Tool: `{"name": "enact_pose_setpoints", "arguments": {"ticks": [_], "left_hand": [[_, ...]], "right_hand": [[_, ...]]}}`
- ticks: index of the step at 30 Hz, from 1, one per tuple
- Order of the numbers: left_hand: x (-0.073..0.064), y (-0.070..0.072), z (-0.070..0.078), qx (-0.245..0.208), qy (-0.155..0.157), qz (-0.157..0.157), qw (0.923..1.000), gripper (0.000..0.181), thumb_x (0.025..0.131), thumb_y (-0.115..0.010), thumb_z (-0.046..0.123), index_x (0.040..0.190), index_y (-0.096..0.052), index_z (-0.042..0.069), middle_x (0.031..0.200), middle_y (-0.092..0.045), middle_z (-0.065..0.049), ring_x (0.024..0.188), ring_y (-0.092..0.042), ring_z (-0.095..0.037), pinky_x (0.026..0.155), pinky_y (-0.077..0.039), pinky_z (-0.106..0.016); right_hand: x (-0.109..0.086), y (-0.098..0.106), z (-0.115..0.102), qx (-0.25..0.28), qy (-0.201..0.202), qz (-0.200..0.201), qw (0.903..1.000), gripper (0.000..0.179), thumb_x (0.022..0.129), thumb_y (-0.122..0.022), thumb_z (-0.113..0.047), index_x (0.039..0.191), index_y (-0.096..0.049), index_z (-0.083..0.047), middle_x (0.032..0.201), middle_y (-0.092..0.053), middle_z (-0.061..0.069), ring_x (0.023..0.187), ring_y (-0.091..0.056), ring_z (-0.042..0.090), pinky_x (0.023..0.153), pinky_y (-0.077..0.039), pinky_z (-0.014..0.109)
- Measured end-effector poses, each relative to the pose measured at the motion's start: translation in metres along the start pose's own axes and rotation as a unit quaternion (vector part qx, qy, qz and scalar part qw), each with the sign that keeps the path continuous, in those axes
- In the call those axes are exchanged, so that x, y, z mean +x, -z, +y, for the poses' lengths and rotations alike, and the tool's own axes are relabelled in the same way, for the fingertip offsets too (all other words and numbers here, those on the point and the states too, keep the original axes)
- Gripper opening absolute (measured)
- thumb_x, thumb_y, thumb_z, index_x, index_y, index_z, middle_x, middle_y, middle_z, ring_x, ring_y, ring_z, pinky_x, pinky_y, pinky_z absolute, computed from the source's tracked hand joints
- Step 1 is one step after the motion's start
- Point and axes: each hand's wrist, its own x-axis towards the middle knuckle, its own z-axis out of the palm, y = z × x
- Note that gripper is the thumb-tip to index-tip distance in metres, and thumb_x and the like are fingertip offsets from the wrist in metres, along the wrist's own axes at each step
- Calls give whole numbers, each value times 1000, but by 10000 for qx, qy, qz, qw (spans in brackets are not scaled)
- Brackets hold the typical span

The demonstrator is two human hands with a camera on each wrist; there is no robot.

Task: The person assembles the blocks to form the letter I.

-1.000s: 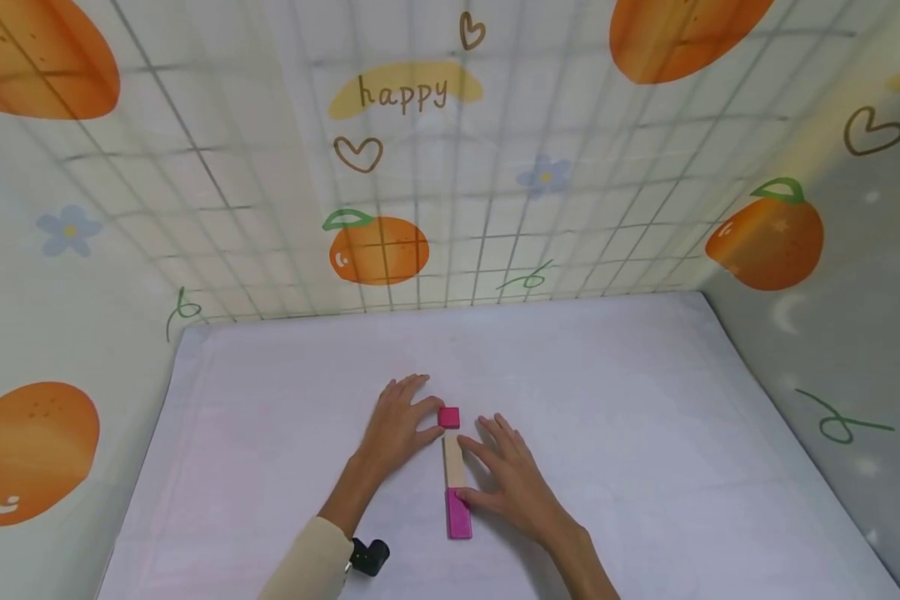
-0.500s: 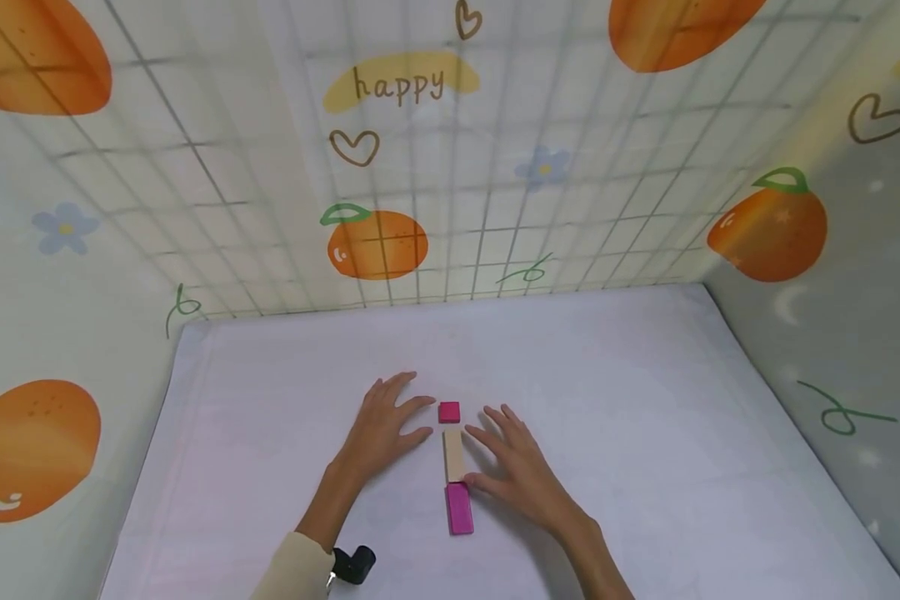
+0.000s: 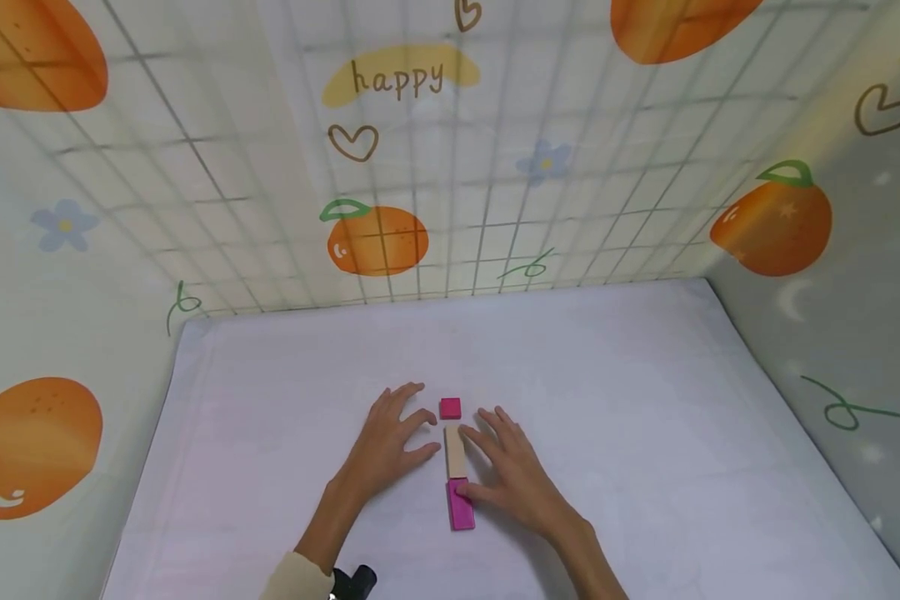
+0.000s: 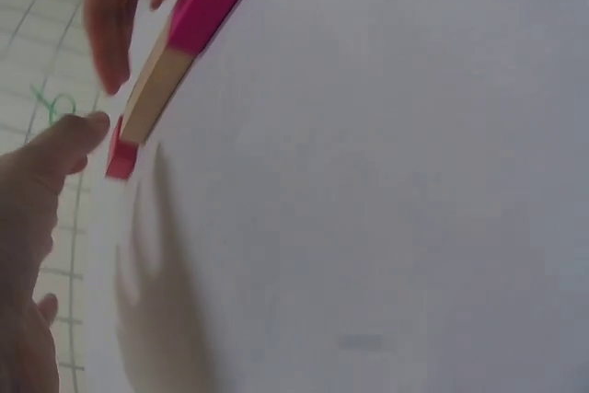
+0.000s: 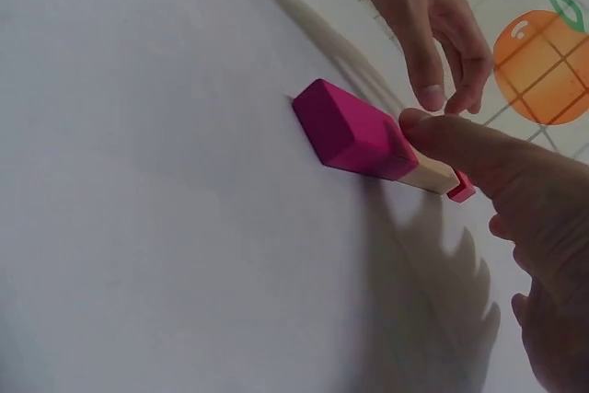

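Observation:
Three blocks lie in a line on the white tabletop: a small red block at the far end, a plain wooden block, and a magenta block nearest. The plain and magenta blocks meet end to end; a narrow gap separates the red one in the head view. My left hand hovers to the left of the plain block, fingers spread and holding nothing. On the other side is my right hand, its thumb over the magenta block's far end and its index finger by the plain block. Whether that thumb touches is unclear.
The white tabletop runs back to a patterned curtain with printed oranges, which also closes off both sides. A black device sits at my left wrist, by the sleeve.
My left hand has left the red block, drawing back left and nearer. The right hand pulled slightly away to the right, then came back over the magenta block. The blocks keep their line.

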Motion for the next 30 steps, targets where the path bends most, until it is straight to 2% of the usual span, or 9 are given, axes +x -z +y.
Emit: {"name": "enact_pose_setpoints", "arguments": {"ticks": [4, 7, 11, 14, 23, 30], "left_hand": [[-15, -4, 14, -141, -370, 22, 9992, 28, 86, -74, 44, 107, -66, 26, 151, -43, -8, 144, -31, -23, 117, -22, -57], [-30, -8, 25, -219, -535, 9, 9983, 34, 84, -74, 50, 105, -65, 25, 151, -42, -8, 144, -31, -23, 117, -22, -57], [-48, -15, 36, -190, -537, -92, 9983, 46, 80, -71, 63, 105, -64, 25, 153, -40, -6, 145, -29, -22, 117, -21, -56], [-56, -19, 41, -97, -465, -132, 9988, 52, 79, -68, 69, 107, -65, 25, 153, -39, -5, 145, -28, -21, 117, -21, -56], [-61, -28, 43, -58, -400, -102, 9991, 50, 80, -69, 66, 110, -65, 26, 153, -40, -4, 145, -28, -21, 117, -22, -55], [-60, -27, 43, -50, -394, -101, 9992, 50, 79, -70, 65, 110, -66, 26, 153, -40, -5, 144, -30, -23, 117, -23, -56]], "right_hand": [[-1, 3, -2, 4, 66, 68, 10000, 81, 79, -80, -50, 148, -49, -19, 158, -34, 14, 149, -15, 39, 113, -19, 68], [-2, 5, -1, -85, 64, 56, 9999, 81, 80, -79, -51, 148, -49, -19, 158, -33, 14, 149, -15, 38, 112, -20, 68], [-3, 6, -1, -222, 6, 27, 9998, 83, 78, -79, -53, 148, -49, -21, 158, -33, 13, 150, -15, 37, 113, -20, 67], [-4, 6, 0, -272, -2, 39, 9996, 85, 76, -81, -53, 148, -50, -21, 158, -34, 14, 149, -16, 38, 113, -20, 67], [-8, 4, 1, -228, -94, -71, 9997, 86, 75, -82, -54, 148, -49, -21, 158, -33, 12, 150, -13, 34, 115, -15, 65], [-8, 4, 0, -266, -131, -114, 9995, 86, 76, -81, -55, 148, -49, -22, 159, -32, 12, 150, -13, 35, 115, -16, 65]]}}
